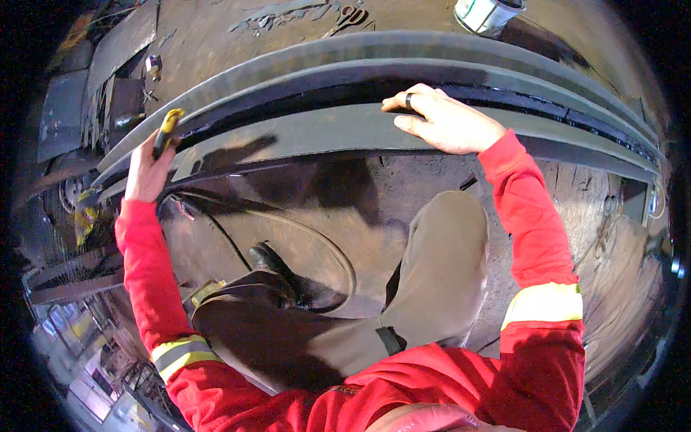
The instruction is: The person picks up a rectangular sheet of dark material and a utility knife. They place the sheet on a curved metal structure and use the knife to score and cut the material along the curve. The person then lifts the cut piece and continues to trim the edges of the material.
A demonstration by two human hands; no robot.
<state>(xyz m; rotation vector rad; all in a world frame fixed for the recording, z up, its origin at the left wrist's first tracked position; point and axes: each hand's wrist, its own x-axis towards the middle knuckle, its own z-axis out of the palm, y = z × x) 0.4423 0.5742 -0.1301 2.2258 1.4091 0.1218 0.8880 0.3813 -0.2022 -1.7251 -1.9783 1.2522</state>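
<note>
My left hand grips a yellow-handled brush at nine o'clock — my right hand, fingers loosely together, rests flat on the grey steel beam at one o'clock.

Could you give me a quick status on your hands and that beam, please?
Left hand gripping yellow-handled brush. Right hand flat on beam. Paint can beyond beam.

Left hand gripping a yellow-handled tool, probably a brush, against the long grey steel beam; right hand resting flat on it.
</note>
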